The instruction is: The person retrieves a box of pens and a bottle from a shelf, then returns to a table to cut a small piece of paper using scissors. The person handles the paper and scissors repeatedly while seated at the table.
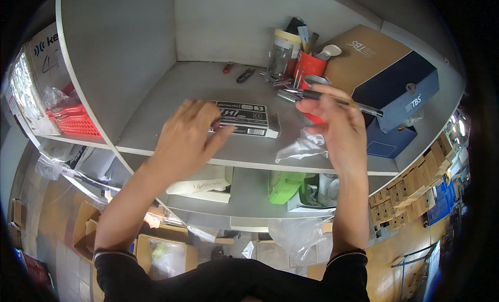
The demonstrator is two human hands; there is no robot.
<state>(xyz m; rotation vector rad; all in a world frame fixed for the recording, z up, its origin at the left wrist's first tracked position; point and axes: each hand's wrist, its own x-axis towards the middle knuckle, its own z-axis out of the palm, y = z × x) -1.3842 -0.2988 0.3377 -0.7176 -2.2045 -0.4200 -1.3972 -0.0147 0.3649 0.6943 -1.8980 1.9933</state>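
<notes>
My left hand (189,128) is at the left end of a small black-and-white cardboard box (254,117) lying on the grey shelf (161,102). Its fingers curl over the box's top and the thumb lies along the front side, hiding that end. Raised above the shelf to the right, my right hand (338,120) pinches a pen (358,105) with a dark grip and clear barrel, its tip pointing left. Crumpled white wrapping (304,147) lies by the shelf's front edge, just below the right hand.
Behind stand a jar with a yellow rim (283,52) and a red container (309,68) of tools. Small thread snips (245,75) lie farther back. A large brown-and-navy box (384,68) fills the right side. Below, a lower shelf holds a green box (285,186).
</notes>
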